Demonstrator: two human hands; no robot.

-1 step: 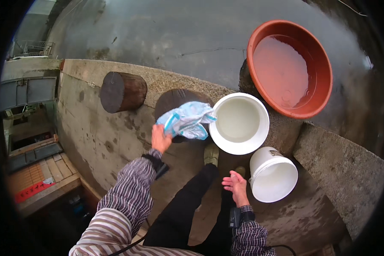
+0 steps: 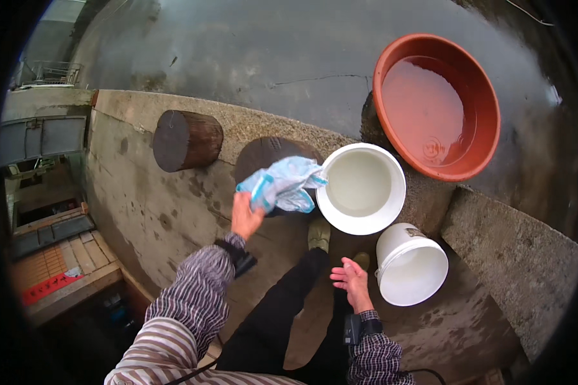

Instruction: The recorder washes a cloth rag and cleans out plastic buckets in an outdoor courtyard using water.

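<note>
Blue-and-white cloth (image 2: 288, 184) in my left fingers (image 2: 242, 204)

They close on its left end, above a dark stump (image 2: 268, 151), beside a white bucket of water (image 2: 361, 226). My right fingers (image 2: 348, 272), half-open and empty, hang near another white bucket (image 2: 390, 247).

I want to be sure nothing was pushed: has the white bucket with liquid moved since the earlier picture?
No, not visibly: the white bucket with liquid keeps its place relative to the concrete ledge; both shift slightly down together.
</note>
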